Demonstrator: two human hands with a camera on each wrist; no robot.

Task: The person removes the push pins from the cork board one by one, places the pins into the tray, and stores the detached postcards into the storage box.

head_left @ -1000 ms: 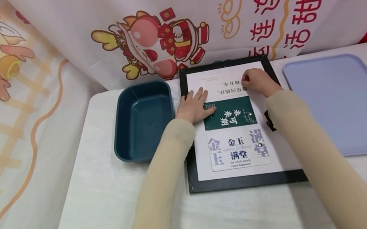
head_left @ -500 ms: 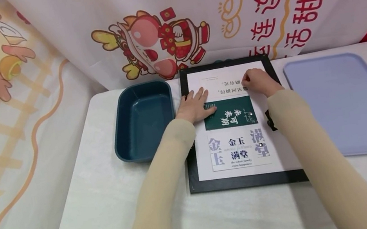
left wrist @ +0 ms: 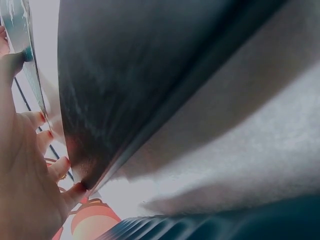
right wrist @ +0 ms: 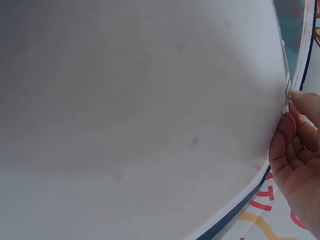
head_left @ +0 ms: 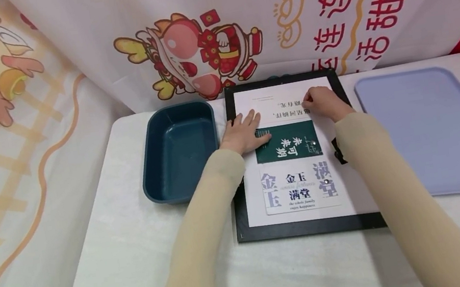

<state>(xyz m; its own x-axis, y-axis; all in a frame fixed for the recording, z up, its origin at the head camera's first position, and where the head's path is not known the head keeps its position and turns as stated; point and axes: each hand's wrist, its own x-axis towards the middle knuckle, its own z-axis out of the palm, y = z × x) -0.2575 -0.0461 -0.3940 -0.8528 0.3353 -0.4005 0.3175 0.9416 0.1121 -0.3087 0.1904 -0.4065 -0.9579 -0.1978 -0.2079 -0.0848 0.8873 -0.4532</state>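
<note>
A black-framed white board lies on the table with three printed cards on it. My left hand rests spread on the left ends of the white card and the green card. At the white card's right edge, the curled fingers of my right hand pinch a small pin, mostly hidden by the thumb and fingertips. A small round pin head shows on the green card and another on the lower purple-lettered card. In the left wrist view, my left hand reaches over the frame's side.
A dark teal bin stands just left of the board. To the right lies a flat lavender tray. A small black object on the board is partly covered by the right sleeve. A printed cloth hangs behind the table.
Both hands stay in the same places on the board. Only a very slight shift of the right fingers at the card's edge shows.
</note>
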